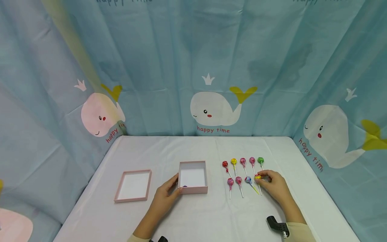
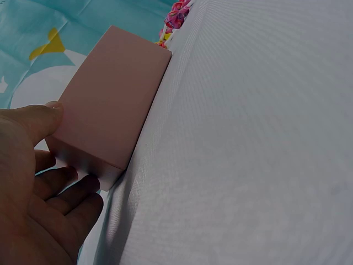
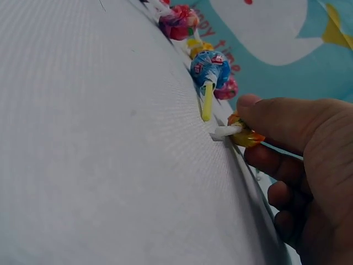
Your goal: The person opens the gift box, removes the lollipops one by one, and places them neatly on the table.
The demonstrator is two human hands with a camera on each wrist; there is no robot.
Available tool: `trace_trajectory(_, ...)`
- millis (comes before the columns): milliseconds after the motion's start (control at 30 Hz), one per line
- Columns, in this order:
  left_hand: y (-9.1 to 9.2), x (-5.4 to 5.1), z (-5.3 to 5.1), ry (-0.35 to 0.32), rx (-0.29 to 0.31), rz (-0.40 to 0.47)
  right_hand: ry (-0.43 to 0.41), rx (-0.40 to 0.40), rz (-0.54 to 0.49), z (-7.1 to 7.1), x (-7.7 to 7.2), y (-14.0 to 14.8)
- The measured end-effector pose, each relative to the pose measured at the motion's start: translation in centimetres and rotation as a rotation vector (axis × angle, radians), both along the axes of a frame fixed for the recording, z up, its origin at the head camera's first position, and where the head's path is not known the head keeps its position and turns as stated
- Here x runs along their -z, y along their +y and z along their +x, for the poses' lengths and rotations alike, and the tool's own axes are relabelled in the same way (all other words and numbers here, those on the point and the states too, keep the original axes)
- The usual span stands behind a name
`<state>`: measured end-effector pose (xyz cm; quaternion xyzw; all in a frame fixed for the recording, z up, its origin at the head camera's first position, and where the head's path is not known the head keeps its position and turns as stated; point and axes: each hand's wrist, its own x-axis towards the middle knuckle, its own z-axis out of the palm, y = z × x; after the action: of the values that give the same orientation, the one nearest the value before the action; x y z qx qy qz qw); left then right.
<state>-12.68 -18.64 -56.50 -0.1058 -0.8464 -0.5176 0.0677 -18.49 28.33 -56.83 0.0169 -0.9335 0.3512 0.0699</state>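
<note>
A pink open-topped box (image 1: 192, 190) with a white inside stands on the table, a small dark blue thing showing at its front left inner corner. My left hand (image 1: 165, 195) grips the box at that corner, thumb on the front wall and fingers along the left side. At the right, my right hand (image 1: 275, 185) pinches the head of a yellow-orange lollipop (image 3: 249, 138) between thumb and fingers, its white stick pointing toward me. Left of it lies a blue lollipop (image 1: 248, 179) with a yellow stick. A green lollipop (image 1: 260, 160) lies just behind the right hand.
A pink-rimmed box lid (image 1: 133, 172) lies inside-up at the left on the white table (image 1: 211, 218). More lollipops lie in two rows, among them a red one (image 1: 225, 164), a yellow one (image 1: 233, 161) and several pink ones (image 1: 238, 180). A whale-printed curtain (image 1: 169, 67) hangs behind the table.
</note>
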Motion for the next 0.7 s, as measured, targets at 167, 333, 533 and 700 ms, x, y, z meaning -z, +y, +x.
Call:
trace_trajectory(167, 0.03, -0.14, 0.09, -0.018, -0.005, -0.002, -0.006, 0.006, 0.006, 0.10, -0.04, 0.01)
trace_trajectory(333, 0.01, -0.24, 0.15, -0.029, -0.001, 0.004, 0.000, 0.008, 0.011, 0.10, 0.00, 0.10)
trace_trajectory(533, -0.03, -0.20, 0.14, -0.013, 0.004, 0.003, 0.006, 0.001, 0.012, 0.11, -0.09, 0.06)
trace_trajectory(700, 0.00, -0.19, 0.13, 0.004, 0.007, -0.005, 0.018, -0.002, 0.013, 0.04, 0.00, 0.07)
